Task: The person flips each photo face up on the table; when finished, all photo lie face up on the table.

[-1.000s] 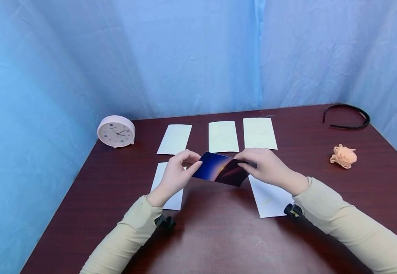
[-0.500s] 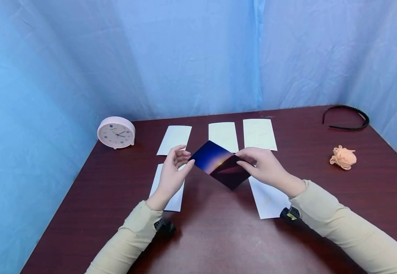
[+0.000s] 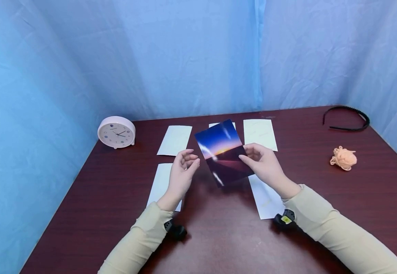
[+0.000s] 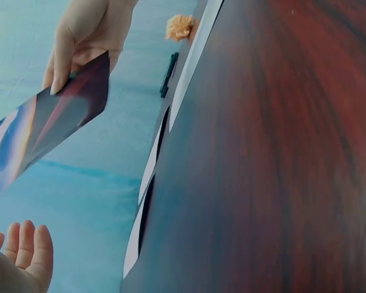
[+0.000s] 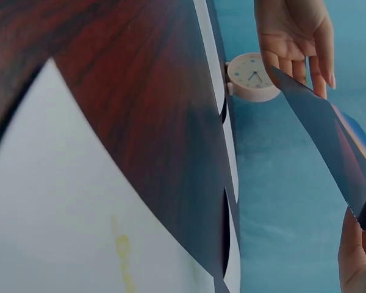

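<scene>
A glossy photo print (image 3: 220, 152) of a sunset sky over dark ground is held tilted above the middle of the table. My right hand (image 3: 266, 166) pinches its right edge between thumb and fingers. My left hand (image 3: 180, 177) hovers just off the print's left edge, thumb and fingers loosely bent, holding nothing. In the left wrist view the photo print (image 4: 67, 113) hangs from the right hand (image 4: 88, 30), its far end close to the left thumb. The right wrist view shows the photo print (image 5: 329, 131) nearly edge-on, with the left hand (image 5: 296, 36) beyond it.
White sheets lie on the dark red table (image 3: 219, 236): back left (image 3: 175, 140), back right (image 3: 260, 134), front left (image 3: 160, 184), front right (image 3: 266, 198) and one mostly behind the print. A pink clock (image 3: 117, 132), black headband (image 3: 349, 128) and peach yarn ball (image 3: 343, 158) stand at the sides.
The left hand has let go of the photo print. In the right hand the print has turned clockwise from lying crosswise to more upright, its blue end now pointing up and away.
</scene>
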The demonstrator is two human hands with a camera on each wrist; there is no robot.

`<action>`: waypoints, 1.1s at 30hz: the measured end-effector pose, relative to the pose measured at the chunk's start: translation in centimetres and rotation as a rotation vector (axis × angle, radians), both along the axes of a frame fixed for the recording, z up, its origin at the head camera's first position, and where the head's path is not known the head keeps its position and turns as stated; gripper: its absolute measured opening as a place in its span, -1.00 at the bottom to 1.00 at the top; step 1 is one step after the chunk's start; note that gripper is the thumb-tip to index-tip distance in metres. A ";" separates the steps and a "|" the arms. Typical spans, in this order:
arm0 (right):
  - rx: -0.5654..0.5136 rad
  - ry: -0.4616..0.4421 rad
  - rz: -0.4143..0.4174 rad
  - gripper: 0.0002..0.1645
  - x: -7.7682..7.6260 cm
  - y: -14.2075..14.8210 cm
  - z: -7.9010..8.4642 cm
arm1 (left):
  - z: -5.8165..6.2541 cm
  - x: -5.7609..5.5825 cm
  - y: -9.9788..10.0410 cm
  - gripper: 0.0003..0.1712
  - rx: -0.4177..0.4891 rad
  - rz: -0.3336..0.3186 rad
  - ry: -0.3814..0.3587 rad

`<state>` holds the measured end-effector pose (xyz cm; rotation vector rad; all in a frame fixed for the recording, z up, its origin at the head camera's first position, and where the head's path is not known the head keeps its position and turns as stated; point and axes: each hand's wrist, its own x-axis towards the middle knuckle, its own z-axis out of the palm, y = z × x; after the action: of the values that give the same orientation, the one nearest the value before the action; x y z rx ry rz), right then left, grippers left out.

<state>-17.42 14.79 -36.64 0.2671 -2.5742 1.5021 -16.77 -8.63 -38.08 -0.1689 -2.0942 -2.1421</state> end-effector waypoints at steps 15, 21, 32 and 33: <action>-0.123 -0.012 -0.042 -0.67 0.4 -1.2 -0.5 | -0.8 0.0 1.9 -0.66 0.084 0.038 0.008; -0.104 -0.033 -0.012 -0.68 0.6 -1.4 -0.8 | -0.9 -0.1 1.9 -0.75 0.034 0.073 0.013; -0.150 -0.110 0.039 -0.68 0.7 -1.0 -0.4 | -0.7 0.0 1.3 -0.76 -0.011 0.030 -0.010; -0.164 -0.117 0.046 -0.68 0.7 -0.9 -0.4 | -0.6 0.0 1.2 -0.76 -0.022 0.018 -0.008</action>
<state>-16.77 13.89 -37.00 0.2266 -2.5278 1.7835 -16.78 -7.48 -38.70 -0.1430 -2.1158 -2.1137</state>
